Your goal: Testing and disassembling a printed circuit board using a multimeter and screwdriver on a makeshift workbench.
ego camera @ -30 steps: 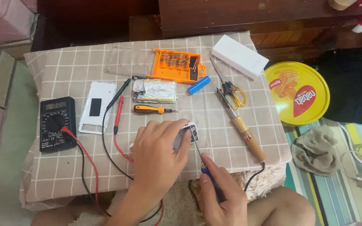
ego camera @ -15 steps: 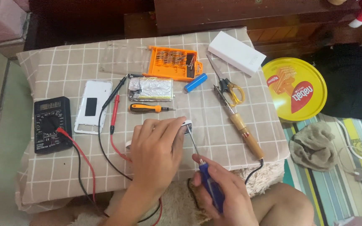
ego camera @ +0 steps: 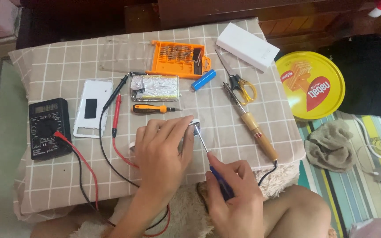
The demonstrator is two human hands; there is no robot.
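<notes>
My left hand (ego camera: 162, 152) lies flat over a small flat device (ego camera: 193, 128) on the checked cloth, pinning it down; only its far right corner shows. My right hand (ego camera: 234, 194) grips a blue-handled screwdriver (ego camera: 214, 172) whose thin shaft points up-left, with the tip at that exposed corner of the device. An orange-handled screwdriver (ego camera: 153, 109) lies just beyond my left fingers.
A black multimeter (ego camera: 47, 128) with red and black leads sits at left, beside a white back cover (ego camera: 94, 108). Farther off lie a foil-wrapped pack (ego camera: 155, 87), orange bit case (ego camera: 179, 58), blue cell (ego camera: 203, 80), scissors (ego camera: 239, 86), soldering iron (ego camera: 254, 128), white box (ego camera: 247, 46). A yellow round tin (ego camera: 309, 83) rests at right.
My right hand has drawn slightly back toward me along the screwdriver, its tip staying at the device corner. My left hand stays on the device; the view shifted a little.
</notes>
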